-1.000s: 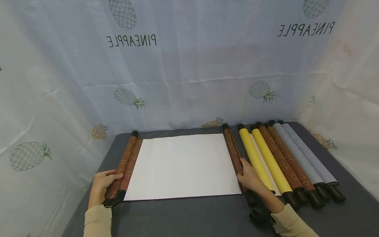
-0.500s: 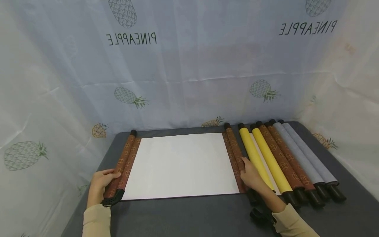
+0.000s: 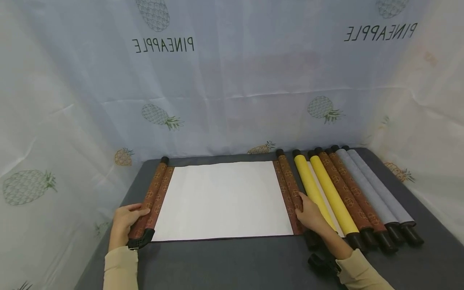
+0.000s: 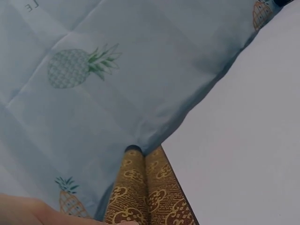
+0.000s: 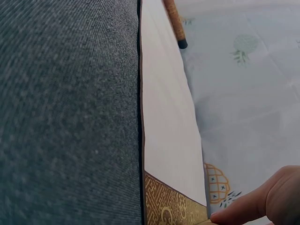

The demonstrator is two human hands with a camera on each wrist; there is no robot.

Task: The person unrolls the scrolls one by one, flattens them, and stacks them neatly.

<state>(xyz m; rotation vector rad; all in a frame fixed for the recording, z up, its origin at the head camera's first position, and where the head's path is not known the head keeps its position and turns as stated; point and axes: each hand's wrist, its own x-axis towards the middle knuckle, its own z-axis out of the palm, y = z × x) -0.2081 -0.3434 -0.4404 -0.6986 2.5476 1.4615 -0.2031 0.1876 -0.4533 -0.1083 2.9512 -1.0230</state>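
A hanging scroll (image 3: 224,201) lies unrolled on the dark table, its white sheet framed by brown patterned bands at both ends. My left hand (image 3: 125,220) holds the brown roller (image 3: 155,185) at the left end, thumb across the top; this roller (image 4: 127,185) shows close up in the left wrist view. At the other end, my right hand (image 3: 311,213) grips the right roller (image 3: 289,175) near its lower part. The right wrist view catches part of the right hand (image 5: 276,197) beside the patterned band (image 5: 166,201), with that roller mostly out of frame.
Right of the open scroll lie two yellow rolls (image 3: 332,193) with a pale strip between them, then brown patterned rolls (image 3: 344,193) and grey rolls (image 3: 378,185), all with black ends. A pineapple-print curtain (image 3: 232,80) stands behind the grey-black table (image 3: 224,266).
The right roller has shifted slightly right under my right hand, and a brown patterned band now shows between it and the white sheet. My left hand keeps its hold on the left roller.
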